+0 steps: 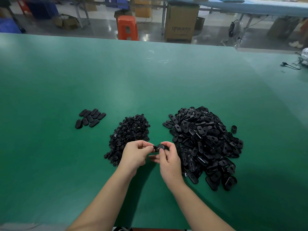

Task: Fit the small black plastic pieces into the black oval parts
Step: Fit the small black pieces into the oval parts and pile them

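Observation:
Both hands meet just above the green table [66, 80], between the two heaps. My left hand [135, 154] and my right hand [168, 160] pinch one black oval part [159, 148] from either end with fingertips and thumbs. Whether a small piece sits in it is hard to tell. A heap of small black plastic pieces [129, 132] lies behind my left hand. To the right spreads a large heap of black oval parts [205, 144]. Several oval parts lie in a tidy group [90, 118] at the left.
One stray oval part [233, 129] lies right of the big heap. Black cables [291, 65] sit at the table's far right edge. Beyond the far edge stand an orange stool [127, 27] and a cardboard box [180, 22] on the floor.

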The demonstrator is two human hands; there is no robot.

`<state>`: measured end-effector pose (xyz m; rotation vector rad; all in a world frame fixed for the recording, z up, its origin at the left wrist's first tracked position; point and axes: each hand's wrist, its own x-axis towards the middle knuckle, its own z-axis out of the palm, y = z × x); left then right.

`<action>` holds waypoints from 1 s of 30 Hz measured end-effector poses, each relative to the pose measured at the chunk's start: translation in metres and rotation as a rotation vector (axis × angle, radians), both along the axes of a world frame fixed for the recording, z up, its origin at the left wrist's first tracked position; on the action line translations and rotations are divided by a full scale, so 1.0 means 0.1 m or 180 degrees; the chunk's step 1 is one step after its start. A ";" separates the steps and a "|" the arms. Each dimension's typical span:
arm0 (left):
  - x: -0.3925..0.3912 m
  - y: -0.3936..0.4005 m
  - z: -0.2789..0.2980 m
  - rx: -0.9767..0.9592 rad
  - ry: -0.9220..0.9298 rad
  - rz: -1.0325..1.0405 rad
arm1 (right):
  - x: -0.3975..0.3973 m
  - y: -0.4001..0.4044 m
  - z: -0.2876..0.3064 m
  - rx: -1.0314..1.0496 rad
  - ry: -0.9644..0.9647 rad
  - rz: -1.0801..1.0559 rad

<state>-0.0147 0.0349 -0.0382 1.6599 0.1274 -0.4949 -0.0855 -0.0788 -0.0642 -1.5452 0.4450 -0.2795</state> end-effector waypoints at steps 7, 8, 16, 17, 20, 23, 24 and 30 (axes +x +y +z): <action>-0.07 -0.10 0.07 0.0037 -0.0054 0.0028 | 0.00 0.00 -0.03 -0.0131 0.0081 0.0021; -0.10 -0.11 0.09 -0.0083 -0.0014 0.0040 | 0.00 -0.01 -0.04 -0.0225 0.0119 0.0005; -0.15 -0.16 0.15 0.0083 -0.0096 0.0000 | -0.02 -0.01 -0.01 -0.0600 0.0175 -0.0019; -0.15 -0.17 0.15 0.0128 -0.0102 -0.0001 | -0.02 -0.01 -0.01 -0.0622 0.0175 -0.0016; -0.14 -0.17 0.13 0.0189 -0.0086 0.0015 | -0.02 -0.01 0.01 -0.0696 0.0194 -0.0030; -0.14 -0.17 0.13 0.0297 -0.0143 0.0004 | -0.03 -0.02 0.01 -0.0684 0.0209 -0.0003; -0.14 -0.17 0.14 0.0289 -0.0142 0.0006 | -0.03 -0.02 0.01 -0.0693 0.0213 0.0002; -0.13 -0.15 0.13 0.0646 -0.0306 -0.0053 | -0.02 0.00 0.00 -0.0684 0.0269 -0.0005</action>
